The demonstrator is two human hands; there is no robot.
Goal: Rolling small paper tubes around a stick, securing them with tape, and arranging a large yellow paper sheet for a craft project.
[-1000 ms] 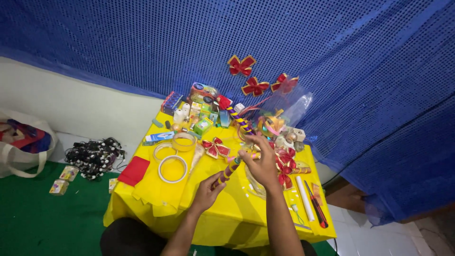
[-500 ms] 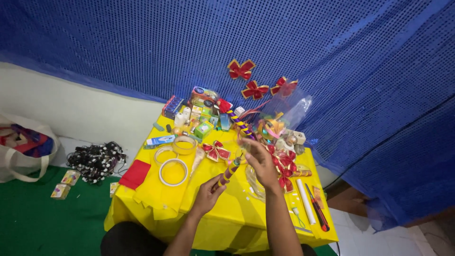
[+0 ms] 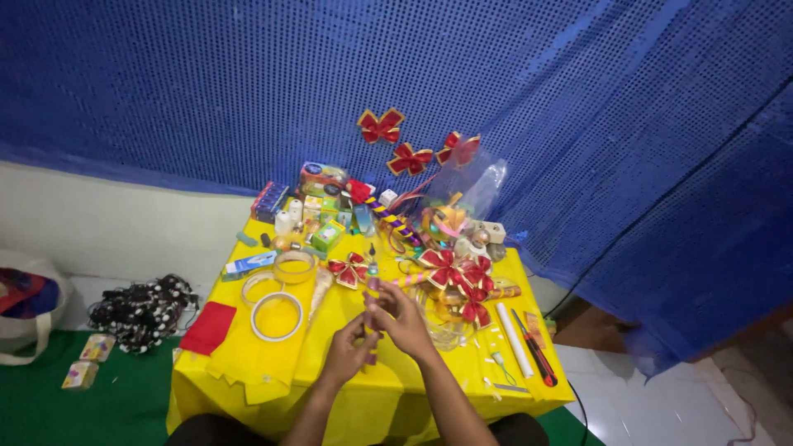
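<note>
Left hand (image 3: 347, 353): closed on the lower end of a thin purple-and-yellow wrapped stick (image 3: 371, 318).
Right hand (image 3: 402, 318): pinching the same stick higher up (upright, above the yellow-covered table (image 3: 248, 363)).
Nearby: red-and-gold ribbon bows (image 3: 458, 277), just beyond.

At the far left corner of the yellow table (image 3: 248, 363) a flat dark blue box with red stripes (image 3: 271, 201) lies tilted near the blue cloth backdrop. Just right of it sits a clear-topped rounded tub with a blue label (image 3: 323, 176). In front of that stands a small green carton (image 3: 328, 235), with pale little boxes (image 3: 312, 206) behind it. A long blue and white tube-shaped pack (image 3: 248, 265) rests at the left edge. On the green floor lie two small yellowish packets (image 3: 88, 360), near a dark heap
</note>
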